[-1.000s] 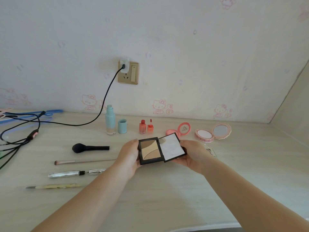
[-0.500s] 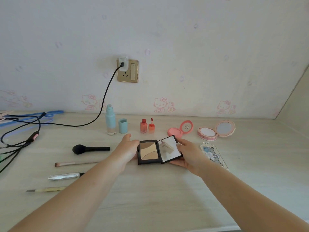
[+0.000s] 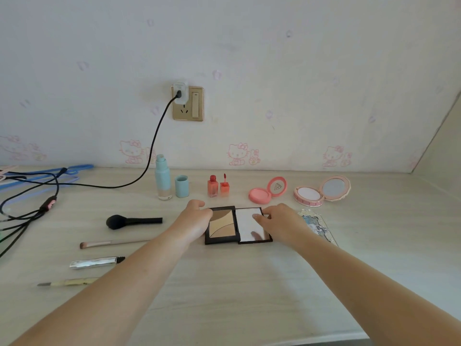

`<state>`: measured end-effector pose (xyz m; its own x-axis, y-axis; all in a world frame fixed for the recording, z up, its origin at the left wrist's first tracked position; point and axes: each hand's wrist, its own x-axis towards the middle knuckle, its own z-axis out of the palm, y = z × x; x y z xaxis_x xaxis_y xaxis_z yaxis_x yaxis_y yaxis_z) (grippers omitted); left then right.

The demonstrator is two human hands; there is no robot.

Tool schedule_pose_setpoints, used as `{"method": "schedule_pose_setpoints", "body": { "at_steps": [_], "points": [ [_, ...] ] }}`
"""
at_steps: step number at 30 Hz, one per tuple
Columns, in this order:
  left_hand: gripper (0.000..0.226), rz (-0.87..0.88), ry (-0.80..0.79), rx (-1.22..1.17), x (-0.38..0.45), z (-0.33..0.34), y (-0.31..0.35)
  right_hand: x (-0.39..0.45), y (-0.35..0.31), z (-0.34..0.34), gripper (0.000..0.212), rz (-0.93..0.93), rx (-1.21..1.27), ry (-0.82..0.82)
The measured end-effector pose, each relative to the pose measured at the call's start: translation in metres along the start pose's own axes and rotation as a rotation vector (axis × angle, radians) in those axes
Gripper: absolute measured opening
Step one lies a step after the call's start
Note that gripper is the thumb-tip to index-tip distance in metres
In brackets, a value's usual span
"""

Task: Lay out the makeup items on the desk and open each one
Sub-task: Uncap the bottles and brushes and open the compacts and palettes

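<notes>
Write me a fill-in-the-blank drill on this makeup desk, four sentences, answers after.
1. The black palette lies ____ on the desk, lid flat.
2. The right hand rests on the palette's ____ half.
3. The charger cable plugs into the wall ____.
4. The blue bottle stands with its ____ beside it.

Answers: open; mirror; socket; cap

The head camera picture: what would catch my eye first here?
Probably the black palette, lying open flat at the middle of the desk, with the left hand at its left edge and the right hand resting on its mirrored lid. Behind it stand a blue bottle, two red lip tints and two open pink compacts.
</notes>
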<state>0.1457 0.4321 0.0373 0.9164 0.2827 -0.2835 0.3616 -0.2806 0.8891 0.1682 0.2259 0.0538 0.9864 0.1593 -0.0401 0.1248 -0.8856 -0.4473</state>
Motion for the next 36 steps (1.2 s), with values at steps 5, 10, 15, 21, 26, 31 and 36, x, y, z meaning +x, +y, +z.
{"method": "schedule_pose_setpoints", "body": {
  "at_steps": [5,10,15,21,26,31,36],
  "points": [
    [0.047,0.070,0.010,0.093,-0.008,0.003,0.005,-0.001,0.000,0.002,0.043,-0.006,-0.066,0.018],
    [0.046,0.267,0.086,0.097,-0.026,0.005,0.015,-0.005,0.021,-0.013,0.045,-0.009,0.111,0.108],
    [0.032,0.450,-0.006,-0.069,-0.053,0.039,0.040,-0.007,0.058,-0.047,0.036,0.015,0.298,0.273],
    [0.038,0.344,-0.330,-0.113,-0.072,0.104,0.055,-0.029,0.100,-0.054,0.040,0.115,0.274,0.286],
    [0.040,0.181,-0.400,-0.171,-0.070,0.134,0.054,-0.043,0.104,-0.039,0.053,0.175,0.184,0.156],
    [0.058,-0.059,-0.466,-0.563,-0.069,0.147,0.059,-0.051,0.098,-0.030,0.071,0.154,0.068,0.146],
    [0.071,-0.070,-0.507,-0.619,-0.076,0.152,0.067,-0.047,0.087,-0.020,0.079,0.157,-0.035,0.210]
  ]
}}
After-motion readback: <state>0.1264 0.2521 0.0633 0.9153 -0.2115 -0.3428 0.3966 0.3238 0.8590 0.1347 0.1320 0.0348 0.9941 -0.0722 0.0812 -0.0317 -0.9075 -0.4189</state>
